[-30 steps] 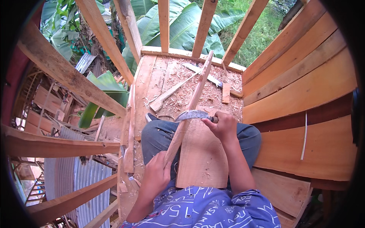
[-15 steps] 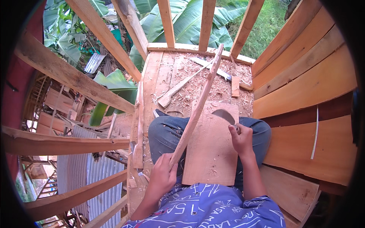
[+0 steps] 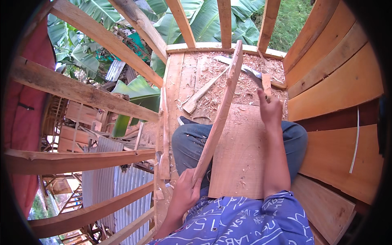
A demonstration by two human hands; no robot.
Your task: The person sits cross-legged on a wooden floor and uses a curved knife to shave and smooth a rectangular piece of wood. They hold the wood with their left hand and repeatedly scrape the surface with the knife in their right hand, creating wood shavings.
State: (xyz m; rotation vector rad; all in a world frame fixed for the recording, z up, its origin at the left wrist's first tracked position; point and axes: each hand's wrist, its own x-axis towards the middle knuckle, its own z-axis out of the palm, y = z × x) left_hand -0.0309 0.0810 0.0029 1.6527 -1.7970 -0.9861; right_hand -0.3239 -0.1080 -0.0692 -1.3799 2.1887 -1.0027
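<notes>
My left hand (image 3: 185, 192) is closed around the lower end of a long, narrow wooden stick (image 3: 219, 118), which slants up and away with its far end raised. My right hand (image 3: 271, 109) grips the short handle of a curved knife, its dark hooked blade (image 3: 256, 79) pointing forward, right of the stick and apart from it. Most of the handle is hidden in my fist. Under both hands a flat wooden board (image 3: 241, 157) lies across my lap, between my crossed legs, with a few shavings on it.
Wood shavings (image 3: 208, 90) cover the plank floor ahead. Among them lie a tool with a wooden handle (image 3: 194, 103), a long pale blade (image 3: 223, 60) and a small wood block (image 3: 266, 83). Slatted rails (image 3: 90, 157) stand left, plank walls (image 3: 335, 98) right.
My right hand has moved forward and away from me with the curved knife, from above the board to beyond it. The stick stays in my left hand. The whole view has shifted slightly.
</notes>
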